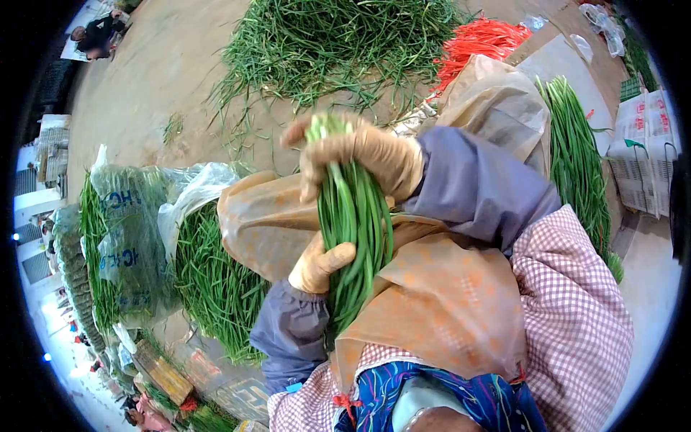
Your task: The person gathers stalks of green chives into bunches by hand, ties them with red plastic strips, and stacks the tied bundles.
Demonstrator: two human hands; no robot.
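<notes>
A bundle of long green garlic chives point(354, 216) lies across my lap, its pale cut ends pointing away from me. My gloved right hand point(353, 153) is wrapped round the bundle just below those ends, slightly blurred by motion. Lower down, my gloved left hand point(321, 265) grips the bundle from the left side, thumb across the stalks; its other fingers are hidden behind them. Beneath the bundle is my brown, see-through apron point(439, 302).
Ahead on the floor lies a heap of loose chives point(338, 43), with red ties point(481, 45) beside it. Bagged chives point(137, 237) stand to the left. More chives point(576, 151) lie to the right, near white crates point(644, 155). A person point(99, 34) is far off at upper left.
</notes>
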